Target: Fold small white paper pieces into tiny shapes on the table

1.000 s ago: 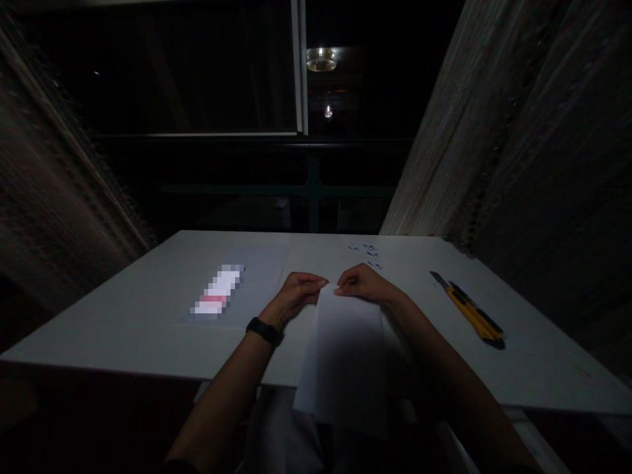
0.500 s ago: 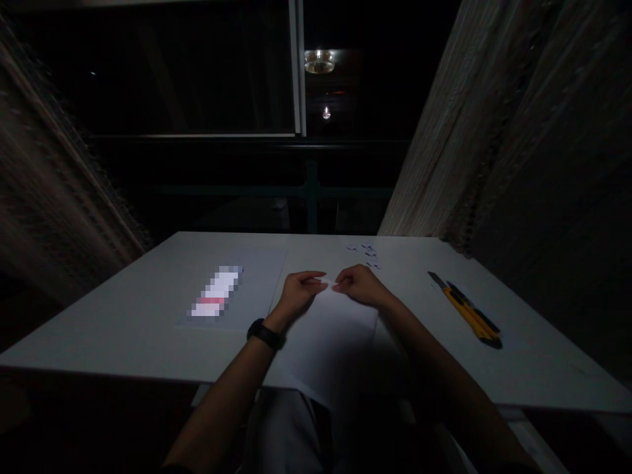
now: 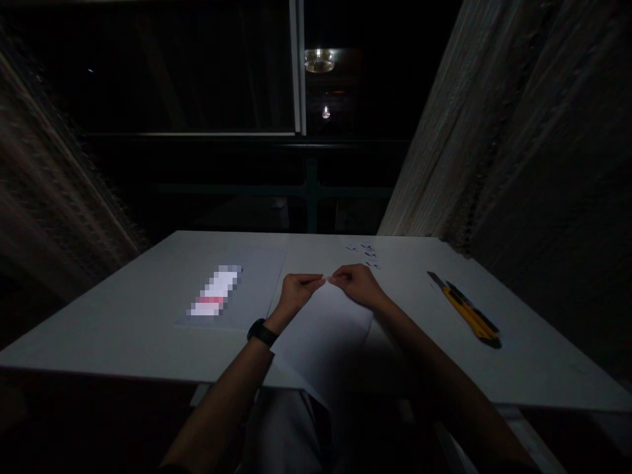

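A white sheet of paper point(image 3: 328, 329) lies in front of me, one corner pointing away and the near part hanging past the table's front edge. At its far corner my left hand point(image 3: 299, 289) pinches the paper between thumb and fingers. My right hand point(image 3: 358, 283) pinches the same corner from the other side, its fingertips almost touching the left ones. The exact shape of the corner between the fingertips is too small to make out. A dark watch point(image 3: 263, 332) is on my left wrist.
On the white table point(image 3: 123, 316), a blurred-out bright phone-like rectangle point(image 3: 216, 291) rests on another paper sheet point(image 3: 261, 289) at left. Several small paper pieces with dark marks point(image 3: 370, 254) lie beyond my right hand. A yellow utility knife point(image 3: 469, 315) and a dark pen-like item point(image 3: 474, 307) lie right.
The fingers of my left hand have closed together into a pinch, and both hands' fingertips have drawn nearer at the paper's corner. The paper has shifted slightly left.
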The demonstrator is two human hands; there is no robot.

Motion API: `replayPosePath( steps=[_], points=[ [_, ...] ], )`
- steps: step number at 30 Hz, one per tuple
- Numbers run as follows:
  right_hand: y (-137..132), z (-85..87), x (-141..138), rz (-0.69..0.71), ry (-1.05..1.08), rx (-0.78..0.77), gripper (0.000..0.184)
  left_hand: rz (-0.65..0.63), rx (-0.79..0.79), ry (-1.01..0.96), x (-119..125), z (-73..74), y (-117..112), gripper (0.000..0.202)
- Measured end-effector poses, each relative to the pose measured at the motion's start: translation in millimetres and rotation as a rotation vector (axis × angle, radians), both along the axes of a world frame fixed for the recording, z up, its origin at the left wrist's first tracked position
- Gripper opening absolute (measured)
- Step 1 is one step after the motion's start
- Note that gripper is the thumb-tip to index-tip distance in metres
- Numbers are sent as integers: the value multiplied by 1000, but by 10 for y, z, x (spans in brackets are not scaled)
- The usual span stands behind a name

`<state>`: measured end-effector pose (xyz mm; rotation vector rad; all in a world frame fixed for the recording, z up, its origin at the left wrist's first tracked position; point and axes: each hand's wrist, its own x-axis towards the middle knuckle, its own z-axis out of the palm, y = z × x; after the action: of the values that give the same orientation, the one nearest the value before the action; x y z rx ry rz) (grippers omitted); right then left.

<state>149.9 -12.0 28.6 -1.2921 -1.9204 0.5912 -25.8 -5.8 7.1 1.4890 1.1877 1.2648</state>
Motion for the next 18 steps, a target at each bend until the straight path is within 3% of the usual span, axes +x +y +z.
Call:
replayPosePath(
  steps=[5,8,15,18],
  points=[
    [16,-31,-30,-46,7,19,20,-22,3,-2,21,29,-33,19],
    [25,-20,-16,-95,5,25,18,-106,-32,-11,19,80,-69,28],
    [56,30,86,-227,-10,28,18,-638,-149,-73,-152,216,-117,50],
    [80,17,116,-263,-3,-1,19,-761,-132,74,-229,281,-75,55]
  ],
)
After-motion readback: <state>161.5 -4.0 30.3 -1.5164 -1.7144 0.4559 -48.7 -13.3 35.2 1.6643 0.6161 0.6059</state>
